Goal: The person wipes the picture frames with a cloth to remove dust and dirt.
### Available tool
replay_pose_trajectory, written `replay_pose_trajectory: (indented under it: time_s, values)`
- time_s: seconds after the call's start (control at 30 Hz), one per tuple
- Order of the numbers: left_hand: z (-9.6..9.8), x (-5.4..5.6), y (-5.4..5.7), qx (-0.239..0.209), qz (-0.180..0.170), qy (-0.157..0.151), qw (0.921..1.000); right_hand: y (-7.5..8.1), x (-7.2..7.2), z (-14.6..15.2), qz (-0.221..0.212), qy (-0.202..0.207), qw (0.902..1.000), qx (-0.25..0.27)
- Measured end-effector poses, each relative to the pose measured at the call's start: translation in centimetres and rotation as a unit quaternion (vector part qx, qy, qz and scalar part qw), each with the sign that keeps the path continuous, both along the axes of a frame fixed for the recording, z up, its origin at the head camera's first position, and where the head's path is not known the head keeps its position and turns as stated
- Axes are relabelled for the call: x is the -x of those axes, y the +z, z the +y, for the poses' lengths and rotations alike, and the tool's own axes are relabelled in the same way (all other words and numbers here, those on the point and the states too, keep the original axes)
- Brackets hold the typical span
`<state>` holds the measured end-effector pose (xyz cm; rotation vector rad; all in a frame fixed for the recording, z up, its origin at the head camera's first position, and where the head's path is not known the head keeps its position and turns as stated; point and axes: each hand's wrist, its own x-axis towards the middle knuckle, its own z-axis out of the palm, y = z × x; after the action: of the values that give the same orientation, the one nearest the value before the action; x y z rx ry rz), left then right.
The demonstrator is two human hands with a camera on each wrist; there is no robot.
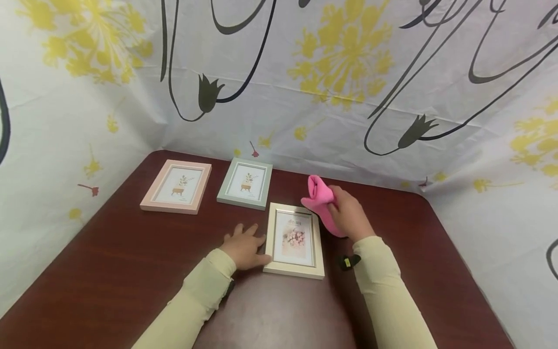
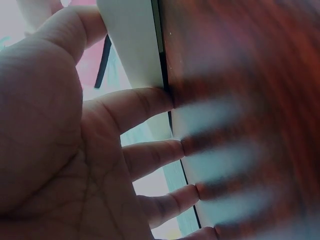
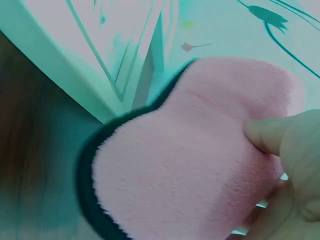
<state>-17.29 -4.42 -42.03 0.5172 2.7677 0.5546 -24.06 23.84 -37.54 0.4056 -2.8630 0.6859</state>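
Note:
A cream picture frame with a pink flower print lies on the dark red-brown table. My left hand rests at its left side, fingers spread on the table and thumb at the frame's lower left edge. In the left wrist view the thumb meets the pale side of the frame. My right hand pinches a folded pink cloth at the frame's upper right corner. In the right wrist view the thumb presses on the fluffy cloth, while the other fingers are mostly hidden behind it.
A pink picture frame and a green picture frame lie at the back left of the table. White patterned sheeting hangs behind the table and along both sides. Something small and black sits under the right wrist.

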Motion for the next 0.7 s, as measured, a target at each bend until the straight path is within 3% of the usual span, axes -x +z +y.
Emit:
replay_pose_trajectory:
  time_s: [0.13,0.47,0.57,0.7]
  values:
    - [0.0,0.0,0.1,0.004,0.001,0.002,1.0000,-0.1,1.7,-1.1,0.019,-0.010,0.9997,-0.013]
    - [0.0,0.2,-0.6,0.010,0.003,0.005,0.9999,-1.2,4.7,-2.5,0.090,0.009,0.9946,-0.051]
    - [-0.1,0.2,-0.6,0.013,0.002,0.008,0.9999,-1.5,4.8,-3.0,0.051,0.033,0.9962,-0.063]
    - [-0.2,0.2,-0.4,0.017,-0.001,0.005,0.9999,-1.9,4.2,-3.6,-0.049,0.057,0.9913,-0.108]
